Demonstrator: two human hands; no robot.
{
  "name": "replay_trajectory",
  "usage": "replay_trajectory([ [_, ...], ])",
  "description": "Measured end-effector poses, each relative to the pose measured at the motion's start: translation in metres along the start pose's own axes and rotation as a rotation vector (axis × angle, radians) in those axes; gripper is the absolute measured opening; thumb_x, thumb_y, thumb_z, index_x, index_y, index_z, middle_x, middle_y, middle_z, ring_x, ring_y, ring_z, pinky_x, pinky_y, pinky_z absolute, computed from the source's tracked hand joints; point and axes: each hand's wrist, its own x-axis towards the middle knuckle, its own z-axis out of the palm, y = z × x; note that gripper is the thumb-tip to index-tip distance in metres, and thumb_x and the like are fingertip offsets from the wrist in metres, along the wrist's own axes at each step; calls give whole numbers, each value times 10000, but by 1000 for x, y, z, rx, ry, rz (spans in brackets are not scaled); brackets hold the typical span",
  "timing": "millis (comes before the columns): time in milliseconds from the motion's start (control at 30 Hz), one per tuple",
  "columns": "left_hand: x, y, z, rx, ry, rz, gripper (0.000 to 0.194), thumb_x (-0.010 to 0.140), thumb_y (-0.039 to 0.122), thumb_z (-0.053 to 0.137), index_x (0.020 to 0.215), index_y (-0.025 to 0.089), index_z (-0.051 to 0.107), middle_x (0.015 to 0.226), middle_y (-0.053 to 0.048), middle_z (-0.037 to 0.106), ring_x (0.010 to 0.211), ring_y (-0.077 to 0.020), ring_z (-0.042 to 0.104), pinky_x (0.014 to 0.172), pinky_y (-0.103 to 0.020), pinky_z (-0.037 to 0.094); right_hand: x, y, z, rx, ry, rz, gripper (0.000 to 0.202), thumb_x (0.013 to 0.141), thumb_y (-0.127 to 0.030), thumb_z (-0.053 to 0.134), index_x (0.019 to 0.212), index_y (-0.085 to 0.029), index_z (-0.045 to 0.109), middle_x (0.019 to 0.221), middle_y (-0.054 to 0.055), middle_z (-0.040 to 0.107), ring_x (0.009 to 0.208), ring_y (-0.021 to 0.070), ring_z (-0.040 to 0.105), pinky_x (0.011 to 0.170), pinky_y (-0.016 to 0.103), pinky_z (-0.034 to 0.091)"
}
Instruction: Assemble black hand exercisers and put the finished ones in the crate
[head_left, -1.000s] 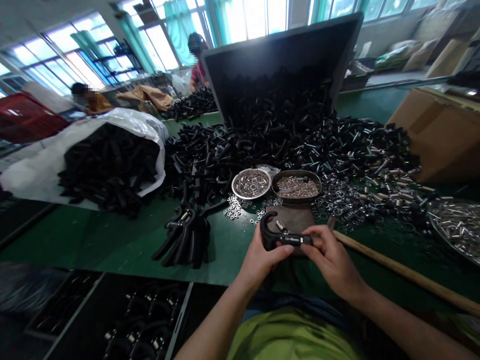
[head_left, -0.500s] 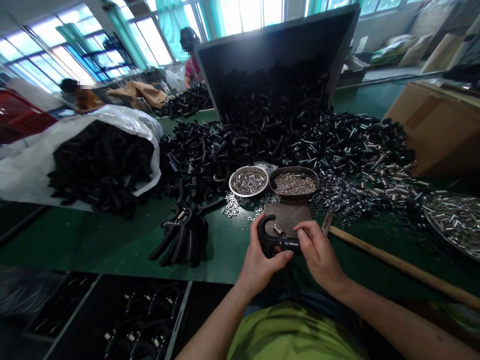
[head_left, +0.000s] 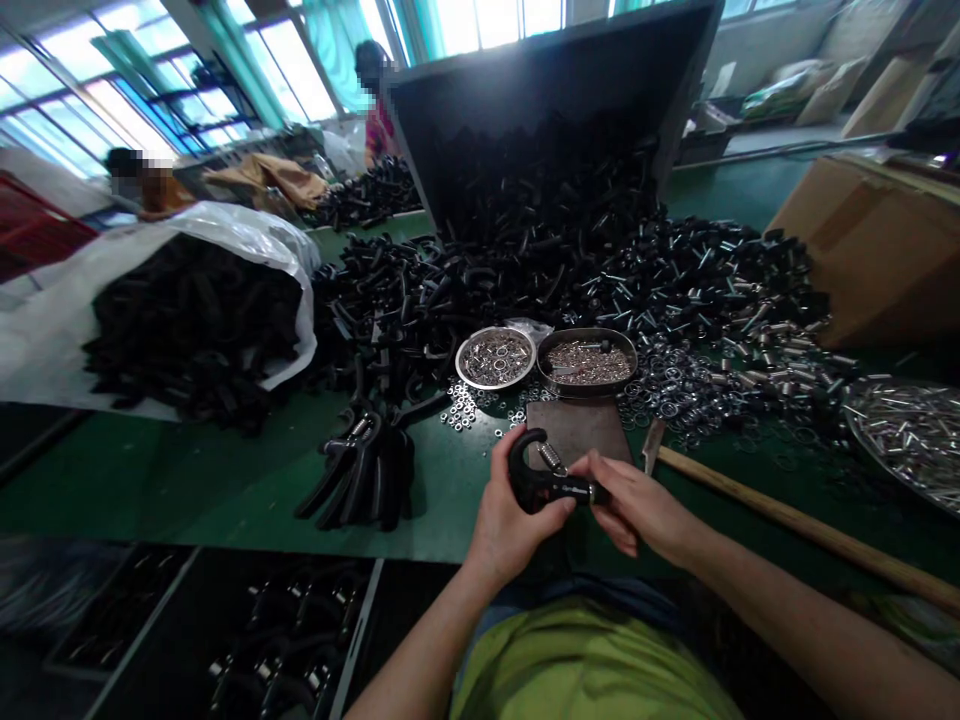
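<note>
A black hook-shaped handle point(head_left: 551, 487) with pale lettering lies in my left hand point(head_left: 502, 510), whose fingers are wrapped round its curved end. A small metal coil spring point(head_left: 550, 458) sits slantwise inside the hook's curve. At the spring's lower end, my right hand point(head_left: 626, 500) has its fingertips pinched together. Its other fingers curl below the handle's straight end, where a shiny ring shows. Beneath the hands lies a flat metal plate point(head_left: 581, 428). To the left, a bunch of similar black handles point(head_left: 375, 470) rests on the green table point(head_left: 247, 480).
A round dish point(head_left: 495, 358) and an oval tin point(head_left: 587, 362) hold small metal parts. A hammer point(head_left: 750, 490) lies at right, near a dish of pins point(head_left: 911, 440). Black parts spill from a tilted bin point(head_left: 555, 85). A white sack point(head_left: 247, 235) and a cardboard box point(head_left: 870, 250) flank them.
My right hand has moved left and its fingertips now meet the spring. The spring's upper end has shifted left. The handle has moved slightly left in my left hand.
</note>
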Motion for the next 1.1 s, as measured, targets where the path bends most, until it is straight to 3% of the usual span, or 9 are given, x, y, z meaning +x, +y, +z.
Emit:
replay_trajectory([
  [133,-3,1,-3,65,-134,1,862,627,198,744,1360,258,293,1250,-57,536,1106,-241,551,945,-363,448,11,-7,-1,97,-264,75,506,841,-596,433,1032,-153,586,884,70,628,741,163,585,495,231,460],
  [200,-5,-1,-1,88,-146,-10,859,630,200,744,1360,273,298,1244,-49,543,1095,-235,559,950,-364,446,13,-9,4,87,-228,14,410,835,-525,497,957,-148,598,901,62,629,787,169,578,583,252,470],
  [367,-11,-6,3,29,-55,-7,833,657,237,740,1343,260,268,1274,-56,519,1146,-222,529,956,-351,448,10,-13,16,-169,81,-150,216,876,-380,468,840,-179,538,851,41,614,829,185,554,732,312,420],
  [633,-11,-15,1,54,-126,168,803,621,238,764,1275,255,297,1232,-64,529,1106,-221,551,935,-355,455,1,-25,8,-640,-14,-244,242,922,-354,359,841,-174,499,822,74,604,772,198,569,669,313,374],
  [767,-5,-16,10,24,-200,142,787,623,194,739,1269,252,292,1140,-44,571,990,-197,598,860,-322,484,6,-23,5,-810,-20,-192,259,923,-314,339,923,-140,531,845,109,638,780,222,605,649,312,367],
  [900,13,-21,22,0,-256,14,814,634,230,751,1298,247,280,1067,-31,602,911,-184,611,798,-305,497,23,-18,-16,-946,-90,-139,328,927,-337,323,936,-140,586,899,127,668,801,231,625,648,303,373],
  [967,28,-25,24,84,-272,30,778,633,261,764,1290,246,348,1082,-38,604,937,-198,600,813,-319,488,36,-16,-34,-1020,-181,-99,362,914,-403,358,894,-159,625,875,116,684,783,232,634,636,294,379],
  [1033,46,-27,18,217,-222,103,640,651,291,758,1220,236,471,1098,-50,596,974,-212,578,843,-336,470,53,-18,-52,-1107,-227,-69,326,879,-424,434,853,-190,660,822,85,696,743,223,640,605,279,378],
  [1100,66,-28,8,326,-102,155,433,714,294,709,1113,212,564,1068,-58,596,950,-203,570,838,-336,462,75,-26,-65,-1192,-173,-109,233,847,-370,501,852,-231,687,818,50,705,749,208,643,604,266,382],
])
